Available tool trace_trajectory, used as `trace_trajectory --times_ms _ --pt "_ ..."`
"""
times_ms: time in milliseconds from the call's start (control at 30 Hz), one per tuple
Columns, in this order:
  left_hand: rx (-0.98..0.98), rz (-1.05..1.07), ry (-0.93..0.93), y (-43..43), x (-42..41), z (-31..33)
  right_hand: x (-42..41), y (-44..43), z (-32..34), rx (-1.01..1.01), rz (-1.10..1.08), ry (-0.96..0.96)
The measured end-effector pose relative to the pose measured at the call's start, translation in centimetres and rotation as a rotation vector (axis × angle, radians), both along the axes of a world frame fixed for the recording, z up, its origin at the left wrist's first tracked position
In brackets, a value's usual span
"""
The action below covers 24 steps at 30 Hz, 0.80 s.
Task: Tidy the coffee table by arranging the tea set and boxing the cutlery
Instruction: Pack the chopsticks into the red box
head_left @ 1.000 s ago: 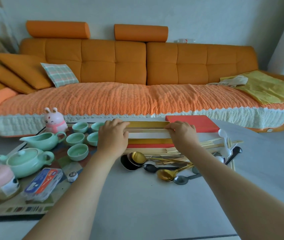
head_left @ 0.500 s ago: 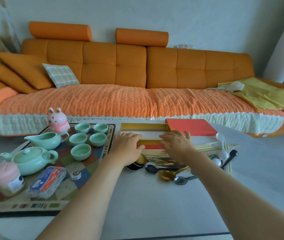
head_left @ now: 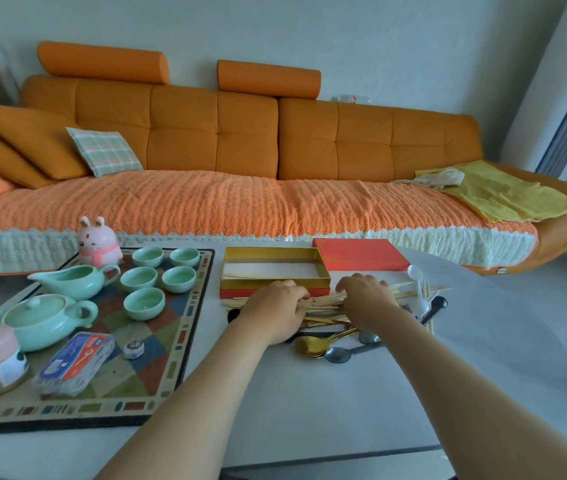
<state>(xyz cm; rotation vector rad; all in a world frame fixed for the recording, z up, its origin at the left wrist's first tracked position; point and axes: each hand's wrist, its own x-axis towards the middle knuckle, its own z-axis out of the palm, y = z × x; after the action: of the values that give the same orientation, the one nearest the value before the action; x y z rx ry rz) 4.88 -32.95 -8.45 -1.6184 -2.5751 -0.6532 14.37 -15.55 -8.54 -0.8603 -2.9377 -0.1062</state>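
The left hand (head_left: 273,311) and right hand (head_left: 366,301) clamp a bundle of chopsticks (head_left: 324,301) between them. Light, stiff, slippery sticks probably hold best pinched near both ends.

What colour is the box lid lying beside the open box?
The box lid is red with thin gold trim, shown in the head view.

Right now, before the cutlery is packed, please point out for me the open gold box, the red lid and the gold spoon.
open gold box (head_left: 268,252), head view, on its far inner wall.
red lid (head_left: 361,259), head view, on the middle of its top face.
gold spoon (head_left: 309,346), head view, on its bowl.
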Motion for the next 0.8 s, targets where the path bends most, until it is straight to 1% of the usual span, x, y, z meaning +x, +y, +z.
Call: trace_trajectory --times_ms 200,433,567,800 --pt "-0.003 -0.024 0.023 1.0 0.1 -0.2 0.1 0.7 0.0 0.005 0.164 0.089" --pt "0.102 0.008 0.042 1.4 -0.6 -0.1 0.1 -0.5 1.0 -0.068 0.337 0.293" --pt "0.199 0.079 -0.005 0.9 -1.9 0.7 -0.1 -0.8 1.1 -0.136 0.355 0.363" --pt "0.304 0.278 -0.064 -1.7 -5.0 1.8 -0.8 0.7 0.3 -0.195 0.329 0.585"
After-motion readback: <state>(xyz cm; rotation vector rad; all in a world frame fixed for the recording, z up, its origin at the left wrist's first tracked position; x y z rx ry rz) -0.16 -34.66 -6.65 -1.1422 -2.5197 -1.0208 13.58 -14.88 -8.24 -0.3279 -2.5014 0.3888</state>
